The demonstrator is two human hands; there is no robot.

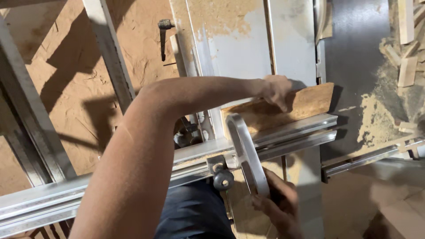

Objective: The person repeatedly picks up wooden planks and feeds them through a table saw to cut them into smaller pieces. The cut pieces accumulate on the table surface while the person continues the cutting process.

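The left hand (pixel 275 90) presses flat, fingers (pixel 283 105) spread and curled on the wooden board (pixel 305 104), which lies on the saw tabletop (pixel 239 48) against the aluminium fence (pixel 292 130). Below those fingers, the right hand (pixel 276 206) wraps closed around the curved metal handle (pixel 248 155).

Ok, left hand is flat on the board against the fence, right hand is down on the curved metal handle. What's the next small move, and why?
Probably ease the board forward along the fence, slowly. The left hand already presses it down against the rail, and the right hand grips the curved handle, so both seem set for a push. Keep the fingers on top, away from the board's far end.
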